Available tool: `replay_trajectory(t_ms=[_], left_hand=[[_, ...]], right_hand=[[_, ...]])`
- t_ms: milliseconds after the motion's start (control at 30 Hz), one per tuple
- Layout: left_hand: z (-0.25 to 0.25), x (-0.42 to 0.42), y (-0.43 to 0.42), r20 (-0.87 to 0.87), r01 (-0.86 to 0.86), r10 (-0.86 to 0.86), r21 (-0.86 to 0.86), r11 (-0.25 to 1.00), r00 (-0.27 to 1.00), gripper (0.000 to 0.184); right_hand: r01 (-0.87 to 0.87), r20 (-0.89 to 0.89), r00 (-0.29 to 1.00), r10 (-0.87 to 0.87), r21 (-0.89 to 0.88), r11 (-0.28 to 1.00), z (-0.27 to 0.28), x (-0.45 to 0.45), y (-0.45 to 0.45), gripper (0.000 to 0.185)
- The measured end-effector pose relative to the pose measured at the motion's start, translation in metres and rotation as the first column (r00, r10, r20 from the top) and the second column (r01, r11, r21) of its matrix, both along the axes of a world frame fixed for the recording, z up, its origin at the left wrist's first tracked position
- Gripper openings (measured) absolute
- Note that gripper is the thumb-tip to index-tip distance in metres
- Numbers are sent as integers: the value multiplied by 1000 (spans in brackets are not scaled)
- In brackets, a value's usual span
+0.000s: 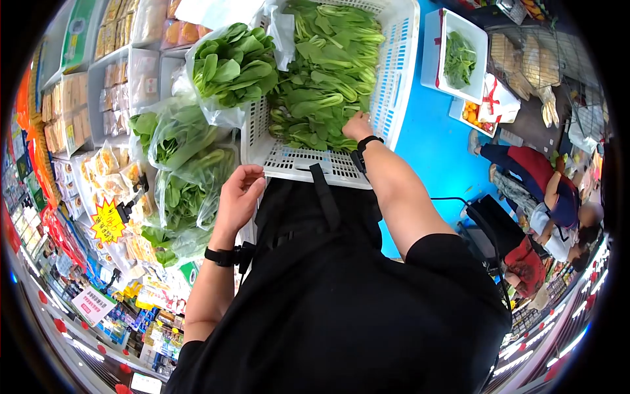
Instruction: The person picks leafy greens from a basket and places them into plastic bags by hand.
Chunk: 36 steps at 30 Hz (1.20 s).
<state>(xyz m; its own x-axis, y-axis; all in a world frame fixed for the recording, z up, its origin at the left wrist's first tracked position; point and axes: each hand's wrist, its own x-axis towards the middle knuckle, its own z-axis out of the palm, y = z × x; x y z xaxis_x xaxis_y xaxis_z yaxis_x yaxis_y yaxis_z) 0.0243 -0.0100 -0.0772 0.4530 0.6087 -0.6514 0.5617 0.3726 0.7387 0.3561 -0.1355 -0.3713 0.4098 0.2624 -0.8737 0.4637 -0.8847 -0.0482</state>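
A white slatted plastic basket (399, 72) full of leafy bok choy (328, 79) stands in front of my body. Inside it, at the near right, my right hand (357, 126) has its fingers curled in at the edge of the greens, closed on some stems; the fingertips are partly hidden. My left hand (243, 192) is beside the basket's near left corner, fingers loosely bent, thumb apart, holding nothing. Left of the basket, a bagged bunch of greens (236, 69) leans on the rim. More greens in clear plastic bags (190, 148) lie below it.
Packaged foods fill the grey shelf bins (92, 98) at left, with a yellow price tag (108, 220). On the right are a blue floor (417, 151), a white foam box (482, 49) holding greens, and a box of orange fruit (471, 115). Other people (545, 184) are farther right.
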Motion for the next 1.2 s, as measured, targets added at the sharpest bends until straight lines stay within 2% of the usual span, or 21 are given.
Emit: replay_trajectory(t_ms=[67, 167, 200, 267, 300, 367, 400, 467, 533, 667, 767, 800, 833, 867, 900, 933, 967, 1000, 1100, 1167, 1200], left_hand=[[1, -4, -1, -17, -9, 9, -20, 1000, 1000, 26], [-1, -11, -2, -40, -7, 4, -66, 998, 999, 25], [-1, -13, -3, -40, -10, 7, -68, 998, 999, 25], [-1, -13, -4, -33, 0, -2, -68, 998, 999, 26], [-1, -13, -4, -31, -3, 1, -69, 998, 1000, 26], [-2, -12, -3, -31, -7, 4, -98, 995, 1000, 27], [-3, -12, -3, -31, -12, 9, -93, 996, 999, 27], [-3, -14, -6, 3, -9, 9, -36, 999, 1000, 25], [0, -15, -5, -4, -9, 9, -34, 999, 1000, 25], [5, -21, -5, -14, -48, 47, -40, 998, 999, 26], [0, -31, -6, -10, -55, 54, -23, 998, 998, 26], [-2, -31, -5, -6, -61, 60, -25, 998, 998, 26], [-4, -31, -6, 0, -62, 62, -26, 998, 998, 26], [-7, -29, -6, 7, -64, 64, -27, 998, 998, 26], [-10, -26, -6, 12, -72, 73, -26, 997, 997, 26], [-14, -21, -6, 25, -54, 55, -47, 997, 998, 27], [-19, -16, -5, 39, -34, 36, -65, 997, 999, 27], [-32, -13, -8, 98, -37, 44, -73, 997, 994, 28], [-24, 26, 1, 127, 65, -52, -98, 993, 991, 35], [-18, 55, 2, 214, -14, 104, -385, 923, 971, 44], [-14, 68, 3, 302, 16, 99, -358, 934, 948, 50]], right_hand=[[-68, -39, 997, 68, -10, 998, -9, 4, -3, 77], [112, 67, 990, -121, 131, 985, -18, 4, -11, 69], [109, 67, 991, -119, 129, 986, -26, 6, -12, 69], [-317, 49, 948, 314, 65, 946, -49, 12, -10, 58], [-320, 51, 947, 317, 64, 945, -26, 10, -3, 58], [-80, 185, 983, 11, 371, 925, 58, -3, 30, 53], [-85, 185, 983, 15, 376, 923, 57, -7, 37, 53], [-310, 247, 948, 200, 581, 753, 58, -14, 46, 51], [-397, 303, 916, 264, 575, 716, 44, -19, 50, 48], [-490, 367, 861, 354, 406, 771, 27, -20, 55, 38], [-639, 477, 762, 438, 443, 629, 35, -21, 47, 16], [-645, 480, 757, 443, 439, 626, 42, -21, 44, 16], [-435, 208, 899, 386, 532, 727, 50, -19, 43, 17], [-200, -85, 952, 293, 552, 810, 57, -16, 42, 19], [-37, -364, 907, 211, 430, 902, 79, -9, 48, 23], [-45, -359, 908, 218, 432, 901, 94, -10, 41, 23], [448, -715, 691, -105, 310, 838, 111, -16, 28, 28], [792, -916, 252, -312, 10, 610, 127, -22, 19, 33], [844, -981, -133, -142, -187, 502, 175, -35, 15, 49], [879, -985, -146, -96, -174, 443, 215, -58, 30, 50], [910, -984, -168, -53, -175, 376, 229, -69, 37, 51]])
